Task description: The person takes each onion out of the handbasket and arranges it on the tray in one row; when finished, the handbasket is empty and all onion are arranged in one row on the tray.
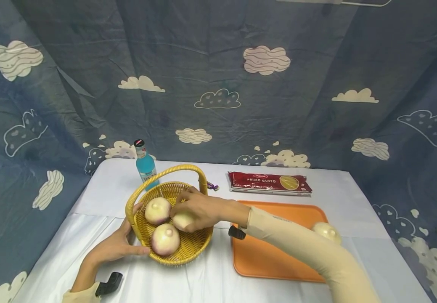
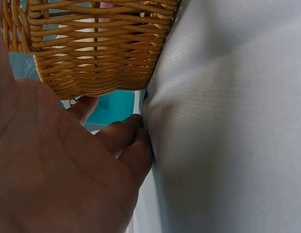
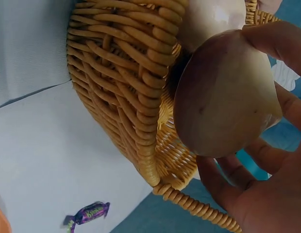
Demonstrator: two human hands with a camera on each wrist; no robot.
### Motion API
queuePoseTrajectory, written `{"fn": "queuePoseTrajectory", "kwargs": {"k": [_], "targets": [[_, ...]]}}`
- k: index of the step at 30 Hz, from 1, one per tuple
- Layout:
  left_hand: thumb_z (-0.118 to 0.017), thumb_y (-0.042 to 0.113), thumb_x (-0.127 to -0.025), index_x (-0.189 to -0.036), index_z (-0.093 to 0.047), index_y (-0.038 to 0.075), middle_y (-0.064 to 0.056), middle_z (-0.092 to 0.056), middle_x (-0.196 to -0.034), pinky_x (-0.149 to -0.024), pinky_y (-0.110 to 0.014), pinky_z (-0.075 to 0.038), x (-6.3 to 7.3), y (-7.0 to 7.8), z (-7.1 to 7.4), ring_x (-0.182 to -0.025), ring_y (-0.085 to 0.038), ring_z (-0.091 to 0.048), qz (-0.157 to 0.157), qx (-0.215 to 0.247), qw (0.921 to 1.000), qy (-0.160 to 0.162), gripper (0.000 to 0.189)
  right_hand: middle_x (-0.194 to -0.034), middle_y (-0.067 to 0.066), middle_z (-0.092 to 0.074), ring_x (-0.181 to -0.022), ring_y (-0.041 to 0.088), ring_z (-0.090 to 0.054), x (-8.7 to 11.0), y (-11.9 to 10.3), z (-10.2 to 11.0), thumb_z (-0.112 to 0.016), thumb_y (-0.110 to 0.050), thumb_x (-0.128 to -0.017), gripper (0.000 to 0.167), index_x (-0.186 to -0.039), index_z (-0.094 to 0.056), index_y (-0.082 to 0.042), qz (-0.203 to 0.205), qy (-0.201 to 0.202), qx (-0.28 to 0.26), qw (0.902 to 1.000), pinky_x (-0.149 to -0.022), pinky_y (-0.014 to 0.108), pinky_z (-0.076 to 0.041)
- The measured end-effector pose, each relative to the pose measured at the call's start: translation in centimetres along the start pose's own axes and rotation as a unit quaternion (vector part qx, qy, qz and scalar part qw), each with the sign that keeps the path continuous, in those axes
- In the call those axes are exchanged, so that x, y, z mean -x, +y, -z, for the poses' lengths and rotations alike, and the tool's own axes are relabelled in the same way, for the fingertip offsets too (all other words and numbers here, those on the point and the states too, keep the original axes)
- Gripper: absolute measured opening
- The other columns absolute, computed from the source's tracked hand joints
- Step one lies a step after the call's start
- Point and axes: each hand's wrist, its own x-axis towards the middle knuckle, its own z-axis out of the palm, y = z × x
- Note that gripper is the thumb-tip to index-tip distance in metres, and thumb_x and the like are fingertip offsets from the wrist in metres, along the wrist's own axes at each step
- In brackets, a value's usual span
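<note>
A yellow wicker basket (image 1: 199, 248) with an arched handle stands on the white-covered table, holding two white turnips, one at the back left (image 1: 157, 210) and one in front (image 1: 165, 240). My right hand (image 1: 199, 208) reaches over the basket's right rim. It grips a third turnip (image 3: 228, 97), thumb on one side and fingers on the other, close beside the others. My left hand (image 1: 114, 246) is spread against the basket's left side, its thumb at the front rim. In the left wrist view, its fingers (image 2: 124, 136) extend along the outside of the weave.
An orange tray (image 1: 271, 261) lies to the right, with another turnip (image 1: 326, 231) at its right side, partly behind my forearm. Behind the basket stands a blue bottle (image 1: 145, 166). A red biscuit pack (image 1: 269, 183) and a purple wrapped candy (image 1: 213, 186) lie at the back.
</note>
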Motion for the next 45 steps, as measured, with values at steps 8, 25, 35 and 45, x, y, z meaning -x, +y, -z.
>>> {"fn": "queuePoseTrajectory", "kwargs": {"k": [8,25,35,45], "targets": [[-0.089,0.013,-0.073,-0.162,0.001,0.024,-0.017,-0.004,-0.167,-0.112,-0.072,-0.004,-0.1,0.0,-0.1,-0.152,-0.046,0.003,-0.006,0.008,0.9999,-0.002,0.126,-0.133,0.005,-0.057,-0.126,0.021,-0.046,1.1,-0.6,0.4,-0.073,-0.033,-0.084,0.046,-0.128,-0.063,-0.025,-0.002,0.012,-0.002,0.9999,-0.107,0.039,-0.033],[-0.088,0.013,-0.074,-0.161,0.002,0.029,-0.017,0.000,-0.167,-0.122,-0.035,-0.011,0.0,-0.1,0.0,-0.152,-0.045,0.004,0.000,0.016,0.9999,-0.004,0.127,-0.131,0.001,-0.053,-0.115,0.019,-0.042,3.4,-1.6,1.2,-0.074,-0.039,-0.084,0.045,-0.126,-0.062,-0.029,-0.008,0.024,-0.008,0.9997,-0.093,0.028,-0.036],[-0.088,0.012,-0.074,-0.161,0.000,0.028,-0.019,0.000,-0.167,-0.113,-0.012,-0.013,0.1,-0.2,0.0,-0.152,-0.047,0.005,-0.013,0.011,0.9998,-0.005,0.125,-0.127,0.000,-0.054,-0.116,0.019,-0.041,5.4,-1.4,1.6,-0.074,-0.038,-0.082,0.044,-0.124,-0.064,-0.028,-0.006,0.063,-0.033,0.9975,-0.095,0.032,-0.038],[-0.088,0.013,-0.075,-0.161,0.002,0.028,-0.019,0.002,-0.167,-0.117,-0.061,-0.007,0.0,0.1,-0.1,-0.151,-0.048,0.005,-0.004,0.006,1.0000,-0.006,0.126,-0.130,-0.002,-0.053,-0.112,0.018,-0.040,7.4,-1.1,1.7,-0.076,-0.038,-0.083,0.043,-0.123,-0.064,-0.030,-0.041,0.075,-0.043,0.9954,-0.090,0.031,-0.041]]}}
